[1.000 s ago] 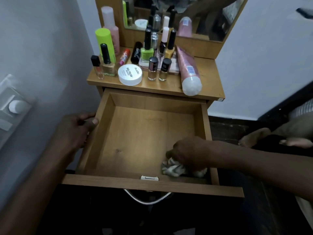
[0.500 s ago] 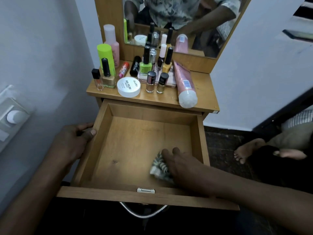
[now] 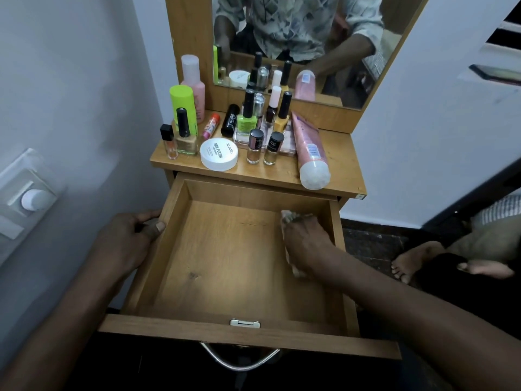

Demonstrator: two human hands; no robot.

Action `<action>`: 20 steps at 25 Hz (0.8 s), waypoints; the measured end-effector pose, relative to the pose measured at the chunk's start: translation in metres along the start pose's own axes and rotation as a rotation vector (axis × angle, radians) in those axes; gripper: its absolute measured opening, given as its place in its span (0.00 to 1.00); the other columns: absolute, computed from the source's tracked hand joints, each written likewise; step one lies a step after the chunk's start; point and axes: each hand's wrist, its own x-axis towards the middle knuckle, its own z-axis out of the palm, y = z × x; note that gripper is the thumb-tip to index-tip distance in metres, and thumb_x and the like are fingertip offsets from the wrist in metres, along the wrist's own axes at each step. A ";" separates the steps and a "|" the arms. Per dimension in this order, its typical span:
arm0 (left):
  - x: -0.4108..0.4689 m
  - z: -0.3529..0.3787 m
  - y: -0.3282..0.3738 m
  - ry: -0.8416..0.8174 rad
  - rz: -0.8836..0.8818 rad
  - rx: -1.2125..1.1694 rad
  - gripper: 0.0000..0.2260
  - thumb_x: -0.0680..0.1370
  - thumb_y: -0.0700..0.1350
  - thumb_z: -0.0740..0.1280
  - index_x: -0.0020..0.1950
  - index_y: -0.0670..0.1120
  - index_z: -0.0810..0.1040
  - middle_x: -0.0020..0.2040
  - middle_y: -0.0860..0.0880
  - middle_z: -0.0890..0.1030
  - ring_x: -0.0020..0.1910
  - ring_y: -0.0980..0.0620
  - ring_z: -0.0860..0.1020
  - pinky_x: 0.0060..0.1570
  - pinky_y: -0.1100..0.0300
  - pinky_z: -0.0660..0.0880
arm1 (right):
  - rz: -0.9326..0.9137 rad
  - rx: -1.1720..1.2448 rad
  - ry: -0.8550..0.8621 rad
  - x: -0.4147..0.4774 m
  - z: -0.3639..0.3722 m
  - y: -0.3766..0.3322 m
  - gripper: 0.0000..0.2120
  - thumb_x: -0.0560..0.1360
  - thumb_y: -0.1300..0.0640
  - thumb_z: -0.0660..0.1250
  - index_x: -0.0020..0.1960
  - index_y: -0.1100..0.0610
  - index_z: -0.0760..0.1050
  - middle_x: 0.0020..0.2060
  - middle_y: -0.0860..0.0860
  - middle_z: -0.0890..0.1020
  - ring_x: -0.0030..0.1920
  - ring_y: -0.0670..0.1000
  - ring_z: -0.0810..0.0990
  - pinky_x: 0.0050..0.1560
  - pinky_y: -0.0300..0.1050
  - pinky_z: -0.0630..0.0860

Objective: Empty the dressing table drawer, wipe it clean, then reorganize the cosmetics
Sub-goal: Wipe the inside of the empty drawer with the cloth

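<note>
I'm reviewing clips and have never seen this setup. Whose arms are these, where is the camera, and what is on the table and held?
No machine: a person wears one head camera that looks down at their own arms. The left hand grips the left wall of the open drawer. The right hand holds a crumpled cloth on its floor, near the right wall. On the tabletop are nail polish bottles, a white jar and a pink tube lying flat, below a mirror.
</note>
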 end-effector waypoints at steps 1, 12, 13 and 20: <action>0.000 0.000 0.001 0.002 0.000 -0.002 0.13 0.81 0.46 0.66 0.50 0.66 0.79 0.51 0.48 0.84 0.49 0.46 0.82 0.55 0.43 0.78 | 0.008 -0.032 0.040 0.012 -0.001 0.001 0.13 0.81 0.60 0.60 0.64 0.61 0.73 0.60 0.59 0.78 0.60 0.59 0.77 0.57 0.51 0.73; 0.000 0.001 -0.001 0.010 0.020 0.006 0.14 0.81 0.43 0.65 0.64 0.56 0.79 0.54 0.46 0.84 0.51 0.45 0.81 0.57 0.43 0.77 | -0.262 -0.296 0.119 0.013 0.014 -0.011 0.14 0.79 0.58 0.65 0.64 0.60 0.73 0.58 0.59 0.77 0.55 0.57 0.78 0.58 0.51 0.76; -0.001 0.002 0.000 0.009 0.019 0.007 0.14 0.81 0.43 0.65 0.65 0.55 0.79 0.54 0.46 0.83 0.51 0.45 0.81 0.57 0.43 0.77 | -0.398 -0.246 0.206 0.004 0.015 -0.017 0.16 0.79 0.57 0.66 0.65 0.58 0.73 0.59 0.59 0.77 0.56 0.56 0.78 0.57 0.49 0.77; -0.001 0.003 0.000 0.015 0.008 0.001 0.14 0.81 0.43 0.64 0.65 0.54 0.79 0.51 0.49 0.82 0.50 0.49 0.80 0.56 0.47 0.77 | -0.559 0.154 0.036 -0.029 0.030 0.007 0.23 0.81 0.51 0.63 0.74 0.47 0.62 0.63 0.53 0.70 0.52 0.52 0.75 0.47 0.39 0.74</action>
